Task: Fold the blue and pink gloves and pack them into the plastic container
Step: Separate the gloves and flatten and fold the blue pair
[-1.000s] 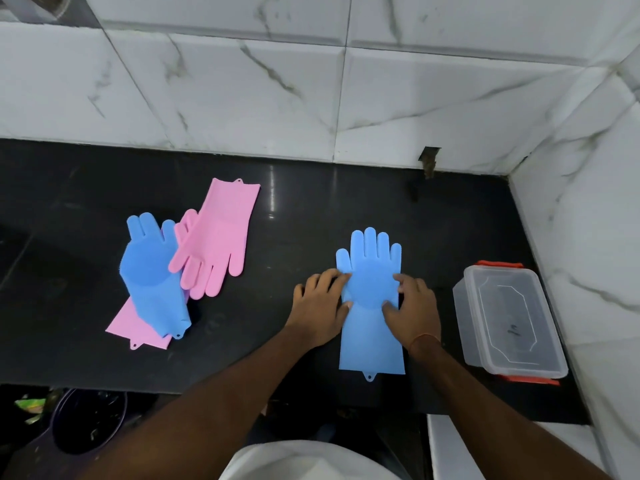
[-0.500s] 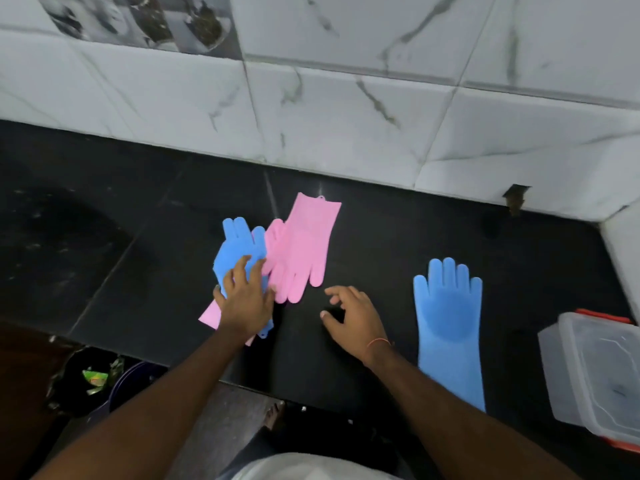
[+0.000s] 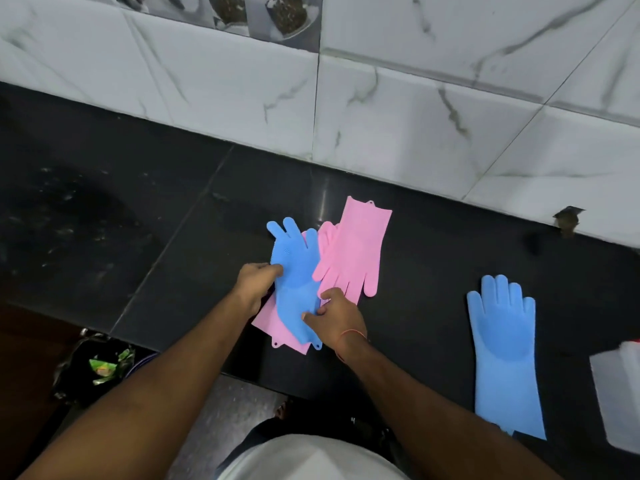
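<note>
On the black counter (image 3: 433,271) in front of you, your left hand (image 3: 254,284) and right hand (image 3: 334,315) both grip the blue glove (image 3: 296,282) from the pile. Your left fingers curl round its left edge near the palm, and your right thumb and fingers pinch its right edge at the cuff end. Its long axis runs away from you with a slight lean left, fingers pointing toward the tiled wall (image 3: 381,109), cuff nearest the counter edge. It lies over one pink glove (image 3: 266,318); a second pink glove (image 3: 356,251) overlaps its right side, fingers pointing toward you.

Half a second ago only your left hand lay flat on this glove while your right hovered apart; now both grasp it. To your right, the other blue glove (image 3: 504,344) lies flat, fingers toward the wall, unmoved. Beside it the plastic container (image 3: 620,393) shows at the frame's right edge.
</note>
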`<control>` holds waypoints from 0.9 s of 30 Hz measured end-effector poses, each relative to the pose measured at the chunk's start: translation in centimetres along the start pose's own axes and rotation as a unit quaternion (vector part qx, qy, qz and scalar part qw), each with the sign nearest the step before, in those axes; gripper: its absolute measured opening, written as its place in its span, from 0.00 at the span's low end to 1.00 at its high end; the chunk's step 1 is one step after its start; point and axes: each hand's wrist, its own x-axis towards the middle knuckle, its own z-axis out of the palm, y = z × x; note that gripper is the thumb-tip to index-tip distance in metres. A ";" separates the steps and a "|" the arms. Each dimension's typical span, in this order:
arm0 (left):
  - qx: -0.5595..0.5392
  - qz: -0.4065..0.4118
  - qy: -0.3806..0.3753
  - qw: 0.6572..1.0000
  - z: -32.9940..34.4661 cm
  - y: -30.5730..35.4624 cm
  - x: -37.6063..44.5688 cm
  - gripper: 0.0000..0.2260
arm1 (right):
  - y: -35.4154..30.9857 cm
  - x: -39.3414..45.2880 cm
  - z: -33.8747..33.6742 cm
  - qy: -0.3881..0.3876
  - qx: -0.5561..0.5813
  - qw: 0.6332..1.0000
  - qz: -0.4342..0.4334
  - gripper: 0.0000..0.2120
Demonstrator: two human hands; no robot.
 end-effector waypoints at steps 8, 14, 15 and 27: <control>-0.188 0.002 -0.208 0.960 -0.3 2.2 -2.2 0.17 | -0.3 -0.3 -1.7 -0.128 0.333 0.933 0.043 0.16; -0.291 0.062 -0.283 0.912 1.5 3.0 -3.1 0.15 | 1.9 -1.2 -5.2 -0.128 0.429 0.894 -0.020 0.19; -0.283 0.066 -0.299 0.909 2.5 3.3 -3.4 0.14 | 2.4 -1.3 -5.9 -0.123 0.447 0.885 -0.028 0.18; -0.109 0.074 -0.283 0.950 19.7 2.7 -4.0 0.25 | 15.4 -3.1 -13.4 0.112 0.310 0.944 -0.011 0.12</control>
